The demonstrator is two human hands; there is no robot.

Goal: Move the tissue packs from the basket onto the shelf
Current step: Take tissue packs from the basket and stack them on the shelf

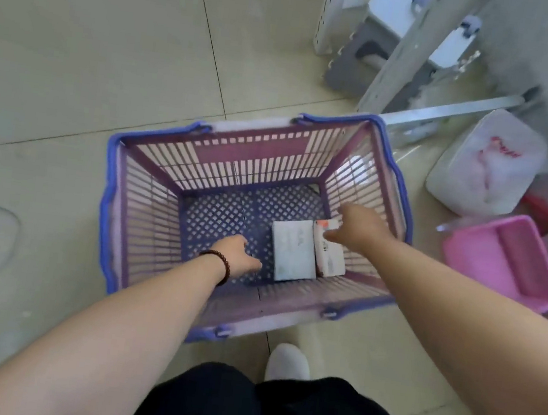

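A purple slatted basket point(147, 212) with blue rim and handles stands on the tiled floor below me. Two tissue packs lie side by side on its bottom at the right: a white pack point(293, 251) and beside it a pack with red print point(330, 259). My left hand point(237, 254), a bead bracelet on its wrist, reaches into the basket just left of the white pack, holding nothing. Over the far end of the red-printed pack hovers my right hand point(356, 229), fingers spread; whether it touches the pack I cannot tell. No shelf surface is in view.
A pink plastic tray point(504, 259) lies right of the basket. Behind it leans a large white bagged pack point(485, 164). White metal rack legs point(402, 47) and a grey step stool point(363, 56) stand at the back right. My white shoe point(288, 362) is just in front of the basket.
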